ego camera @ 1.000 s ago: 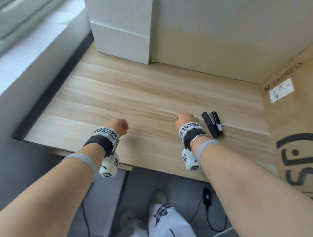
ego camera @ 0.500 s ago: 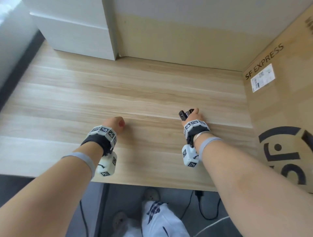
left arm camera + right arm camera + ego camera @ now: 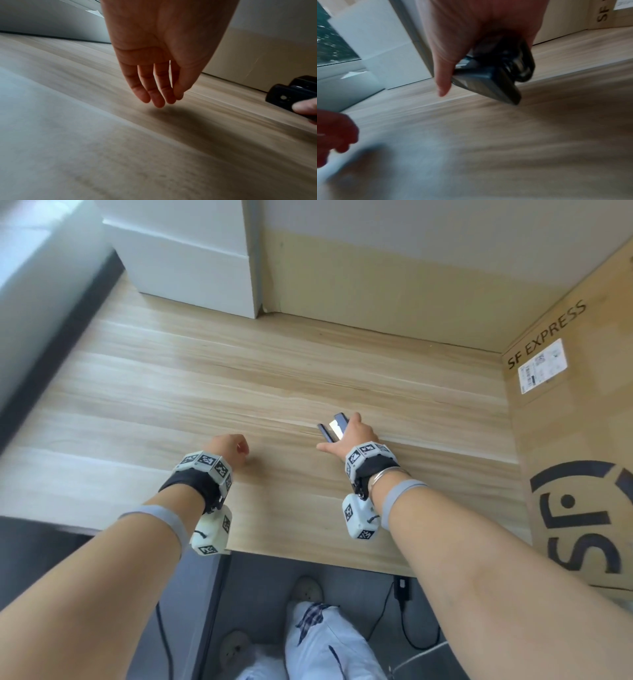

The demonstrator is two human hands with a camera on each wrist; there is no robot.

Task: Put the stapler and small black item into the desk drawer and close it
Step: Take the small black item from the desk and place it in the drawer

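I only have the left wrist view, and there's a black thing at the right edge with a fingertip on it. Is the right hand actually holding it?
Observer: Yes. In the right wrist view the right hand grips the black stapler, tilted and lifted off the desk.
Operator: What's on that side of the desk?
Observer: A cardboard box printed SF EXPRESS stands along the right edge.
Operator: Any drawer open?
Observer: None shows in any view; the head view shows only floor and the person's legs below the desk's front edge.
Operator: And my left hand?
Observer: The left hand hangs above the desk, holding nothing.
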